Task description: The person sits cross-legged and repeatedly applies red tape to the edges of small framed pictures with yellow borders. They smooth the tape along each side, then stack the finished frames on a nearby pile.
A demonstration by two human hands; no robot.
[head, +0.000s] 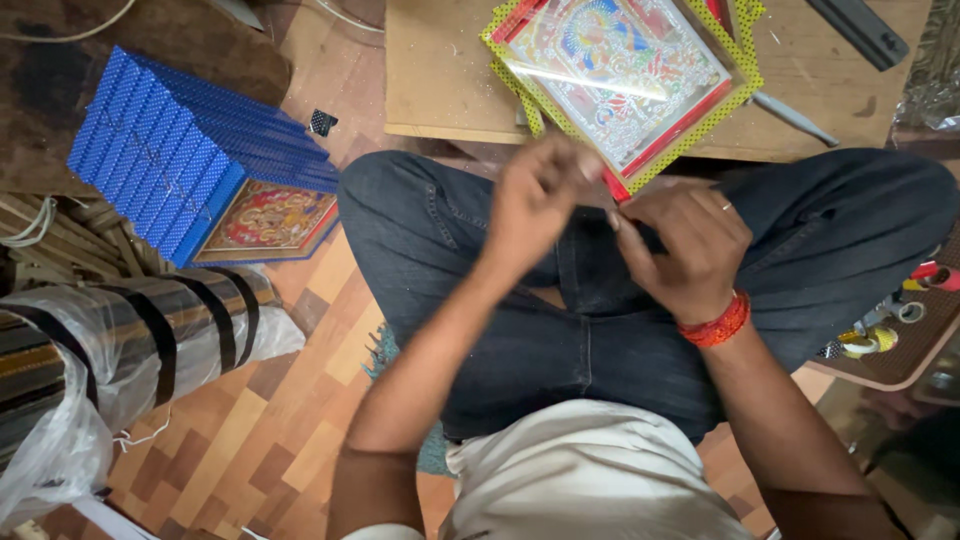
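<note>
Two bare hands meet over the lap of a person sitting cross-legged in dark jeans. The left hand (535, 205) is blurred, its fingers curled together; whether they pinch anything cannot be told. The right hand (685, 245), with a red thread band at the wrist, bends its fingers inward at the near corner of a framed picture (620, 75). This colourful, glossy picture, edged in red and dotted yellow-green, lies on a low wooden board (440, 80) just beyond the knees.

Single head-worn view, steeply downward, close over lap, floor (270, 420) and low table (440, 80).
</note>
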